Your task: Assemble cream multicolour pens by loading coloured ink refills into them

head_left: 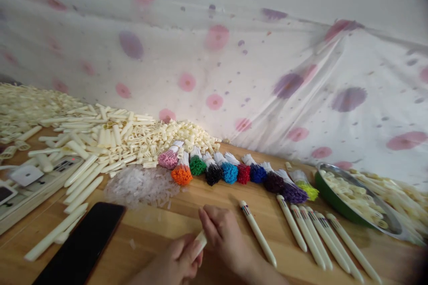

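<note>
Low in the middle of the head view, my left hand (183, 256) is closed around a cream pen barrel (199, 244). My right hand (224, 234) is closed over the upper end of the same barrel, so that end is hidden. Just right of my right hand lies a cream multicolour pen (257, 232) with coloured sliders at its top. Beyond my hands stands a row of bundled ink refills with coloured ends, among them an orange bundle (182, 173), a black bundle (213, 173) and a red bundle (243, 173).
Several multicolour pens (314, 237) lie at right, near a green-sided bowl (347, 207) of cream parts. A heap of small clear pieces (140, 186) sits left of centre. At left are a phone (82, 247), a power strip (40, 191) and piled cream barrels (83, 133).
</note>
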{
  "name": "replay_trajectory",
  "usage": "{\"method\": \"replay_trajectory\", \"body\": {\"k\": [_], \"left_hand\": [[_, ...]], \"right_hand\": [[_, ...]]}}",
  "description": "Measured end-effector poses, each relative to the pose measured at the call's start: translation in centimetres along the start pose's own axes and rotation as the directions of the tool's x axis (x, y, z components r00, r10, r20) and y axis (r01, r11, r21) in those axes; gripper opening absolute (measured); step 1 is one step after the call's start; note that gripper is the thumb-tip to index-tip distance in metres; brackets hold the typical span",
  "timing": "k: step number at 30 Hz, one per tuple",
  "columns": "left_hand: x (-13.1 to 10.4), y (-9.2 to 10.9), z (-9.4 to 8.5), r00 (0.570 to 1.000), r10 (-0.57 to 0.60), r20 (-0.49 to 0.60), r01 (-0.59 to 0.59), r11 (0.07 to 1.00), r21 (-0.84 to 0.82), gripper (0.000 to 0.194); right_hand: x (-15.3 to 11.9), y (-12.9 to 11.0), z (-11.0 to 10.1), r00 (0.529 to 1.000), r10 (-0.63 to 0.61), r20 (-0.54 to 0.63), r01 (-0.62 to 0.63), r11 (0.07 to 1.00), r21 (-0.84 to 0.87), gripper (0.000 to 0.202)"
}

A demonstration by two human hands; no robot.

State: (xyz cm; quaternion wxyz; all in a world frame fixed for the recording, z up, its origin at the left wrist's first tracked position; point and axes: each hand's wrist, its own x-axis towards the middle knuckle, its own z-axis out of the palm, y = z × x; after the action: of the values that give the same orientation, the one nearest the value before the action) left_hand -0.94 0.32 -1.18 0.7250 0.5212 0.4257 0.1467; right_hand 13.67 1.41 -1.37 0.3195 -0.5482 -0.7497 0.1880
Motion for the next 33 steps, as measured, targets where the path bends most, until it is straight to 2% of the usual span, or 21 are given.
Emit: {"method": "replay_trajectory", "body": {"k": [3, 5, 7, 9, 11, 12, 14, 16, 18, 20, 23, 25, 26, 29, 30, 31, 33], "left_hand": [[0.2, -1.0, 0.0, 0.980, 0.088, -0.178, -0.072, 0.993, 0.091, 0.027], [0.1, -1.1, 0.0, 0.972, 0.113, -0.205, -0.091, 0.989, 0.114, 0.023], [0.0, -0.7, -0.2, 0.983, 0.099, -0.152, -0.085, 0.992, 0.097, 0.028], [-0.2, -0.1, -0.3, 0.999, 0.049, -0.018, -0.048, 0.997, 0.057, 0.040], [-0.2, 0.4, -0.5, 0.991, -0.001, 0.135, -0.003, 1.000, 0.029, 0.054], [-0.2, 0.6, -0.5, 0.982, -0.014, 0.186, 0.010, 1.000, 0.024, 0.058], [-0.1, 0.6, -0.5, 0.979, -0.015, 0.203, 0.010, 1.000, 0.028, 0.060], [0.0, 0.3, -0.5, 0.993, 0.003, 0.117, -0.009, 0.998, 0.054, 0.054], [0.2, -0.3, -0.6, 0.998, 0.050, -0.032, -0.046, 0.994, 0.102, 0.042], [0.3, -0.9, -0.7, 0.982, 0.101, -0.159, -0.074, 0.984, 0.163, 0.030], [0.4, -1.2, -0.8, 0.962, 0.140, -0.233, -0.090, 0.974, 0.210, 0.021], [0.4, -1.0, -0.5, 0.969, 0.125, -0.212, -0.090, 0.982, 0.167, 0.024], [0.3, -0.8, -0.4, 0.979, 0.101, -0.176, -0.078, 0.988, 0.130, 0.029], [0.3, -0.3, 0.1, 1.000, -0.001, 0.019, 0.001, 1.000, 0.032, 0.050], [0.3, -0.2, 0.1, 0.997, -0.026, 0.076, 0.024, 1.000, 0.016, 0.054], [0.4, -0.1, 0.1, 0.992, -0.041, 0.116, 0.041, 0.999, 0.005, 0.056], [0.5, -0.2, 0.0, 0.990, -0.056, 0.130, 0.056, 0.998, 0.001, 0.058]], "right_hand": [[0.4, 0.7, 1.2, 0.998, 0.063, 0.016, -0.063, 0.997, -0.034, 0.040], [0.3, 0.9, 1.1, 0.998, 0.054, 0.029, -0.053, 0.998, -0.044, 0.041], [0.1, 0.8, 0.3, 0.999, 0.001, 0.041, 0.000, 0.999, -0.034, 0.039], [-0.3, 0.4, -0.8, 0.989, -0.150, 0.022, 0.150, 0.988, -0.027, 0.039], [-0.6, 0.0, -1.6, 0.948, -0.318, -0.024, 0.316, 0.947, -0.054, 0.044], [-0.7, -0.1, -1.8, 0.936, -0.351, -0.036, 0.347, 0.935, -0.074, 0.047], [-0.7, -0.2, -1.6, 0.960, -0.280, -0.012, 0.277, 0.956, -0.098, 0.051], [-0.4, -0.1, -0.8, 0.990, -0.138, 0.042, 0.142, 0.984, -0.106, 0.051], [-0.1, 0.3, 0.0, 0.997, -0.040, 0.068, 0.048, 0.992, -0.118, 0.049], [0.1, 0.7, 0.7, 0.996, 0.015, 0.082, -0.004, 0.991, -0.132, 0.047], [0.0, 1.1, 0.7, 0.993, 0.063, 0.097, -0.050, 0.989, -0.137, 0.047], [-0.2, 1.0, 0.0, 0.996, 0.020, 0.085, -0.011, 0.994, -0.113, 0.045], [-0.4, 0.9, -0.4, 0.996, -0.046, 0.070, 0.053, 0.994, -0.098, 0.044], [-0.8, 0.7, -1.5, 0.947, -0.321, 0.010, 0.321, 0.943, -0.091, 0.047], [-0.8, 0.6, -1.6, 0.930, -0.367, 0.001, 0.365, 0.926, -0.100, 0.049], [-0.8, 0.6, -1.6, 0.930, -0.368, 0.007, 0.366, 0.925, -0.103, 0.049], [-0.7, 0.5, -1.3, 0.957, -0.283, 0.056, 0.287, 0.955, -0.079, 0.047]]}}
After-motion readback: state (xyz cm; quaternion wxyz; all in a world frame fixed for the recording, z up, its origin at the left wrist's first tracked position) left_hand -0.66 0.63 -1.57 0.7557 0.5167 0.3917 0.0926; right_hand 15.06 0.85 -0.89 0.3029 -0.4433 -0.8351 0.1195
